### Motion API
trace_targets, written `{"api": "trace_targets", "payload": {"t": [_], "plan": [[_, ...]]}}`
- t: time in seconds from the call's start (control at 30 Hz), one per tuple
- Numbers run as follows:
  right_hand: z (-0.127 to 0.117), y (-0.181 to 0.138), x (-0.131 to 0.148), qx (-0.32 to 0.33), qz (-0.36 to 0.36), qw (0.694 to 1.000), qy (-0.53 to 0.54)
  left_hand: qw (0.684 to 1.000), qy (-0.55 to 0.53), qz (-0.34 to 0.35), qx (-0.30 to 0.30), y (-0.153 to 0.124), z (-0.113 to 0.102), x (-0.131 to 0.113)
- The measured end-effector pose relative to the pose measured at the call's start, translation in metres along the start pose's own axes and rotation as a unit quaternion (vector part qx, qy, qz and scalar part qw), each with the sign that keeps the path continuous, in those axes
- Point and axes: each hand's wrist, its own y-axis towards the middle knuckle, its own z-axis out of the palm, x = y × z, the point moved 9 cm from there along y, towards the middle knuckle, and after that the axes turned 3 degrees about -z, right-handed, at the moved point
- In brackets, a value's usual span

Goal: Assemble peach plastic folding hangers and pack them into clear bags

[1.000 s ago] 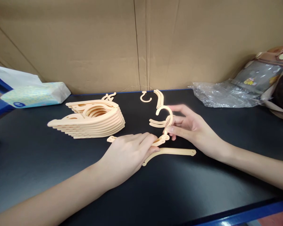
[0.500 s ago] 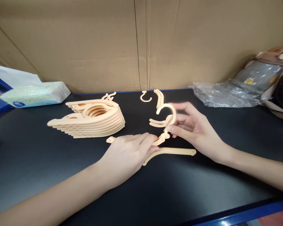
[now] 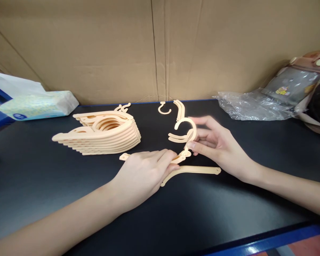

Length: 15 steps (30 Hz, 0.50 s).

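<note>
My left hand [image 3: 146,170] is closed over a cream hanger arm [image 3: 179,158], whose two ends stick out past the fingers. In my right hand [image 3: 216,145], thumb and fingers pinch a cream hanger hook [image 3: 194,128] by its shank. The hook's base meets the right end of the hanger arm; whether the two are joined I cannot tell. Just below, a loose curved hanger arm [image 3: 194,170] lies on the table, its left end close to my left thumb. Two thin curved arms [image 3: 177,138] lie behind the hook, partly hidden by my right hand.
A stack of folded cream hangers [image 3: 109,135] stands left of centre, with loose hooks [image 3: 122,107] behind it. Further back are a single hook [image 3: 164,109] and more curved arms [image 3: 179,109]. A tissue pack [image 3: 42,105] lies left; a clear plastic bag [image 3: 245,106] and a bottle [image 3: 288,81] sit right.
The hook in my right hand has tilted slightly to the left. Otherwise the hands keep their grips, and the whole view has shifted a little.
</note>
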Motion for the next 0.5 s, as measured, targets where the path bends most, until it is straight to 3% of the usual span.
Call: {"api": "trace_targets", "payload": {"t": [0.5], "plan": [[0.0008,-0.0008,0.0048,-0.007,-0.022,0.999,-0.022,1.0,-0.001,-0.008,0.008,0.0001,0.0006,0.001]]}}
